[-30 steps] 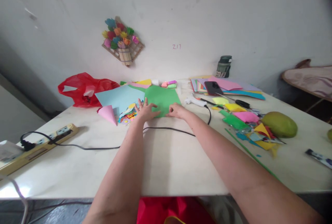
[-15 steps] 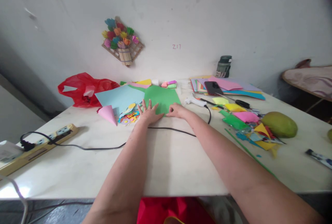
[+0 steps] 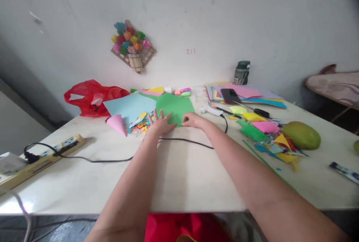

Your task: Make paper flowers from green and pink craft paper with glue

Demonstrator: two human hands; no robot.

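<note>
A sheet of green paper (image 3: 175,102) lies on the table in front of me. Spread flat over its lower left edge is my left hand (image 3: 161,123), fingers apart and pressing down. My right hand (image 3: 194,120) is curled at the near edge of the sheet, thumb and fingers pinched together on the paper; the exact grip is partly hidden. Beside my left hand sits a pile of colourful paper cut-outs (image 3: 137,127). A light blue sheet (image 3: 126,104) lies behind them, with a rolled pink paper cone (image 3: 117,123) to the left.
A glue gun (image 3: 211,110) lies to the right, its black cord crossing the table to a power strip (image 3: 66,145). Further right are scissors (image 3: 260,112), paper scraps (image 3: 284,156) and a green fruit (image 3: 301,135). A red plastic bag (image 3: 95,94) stands back left.
My right hand's fingertips have slid slightly right along the paper's near edge. My left hand stays spread on the sheet. The view has shifted a little.
</note>
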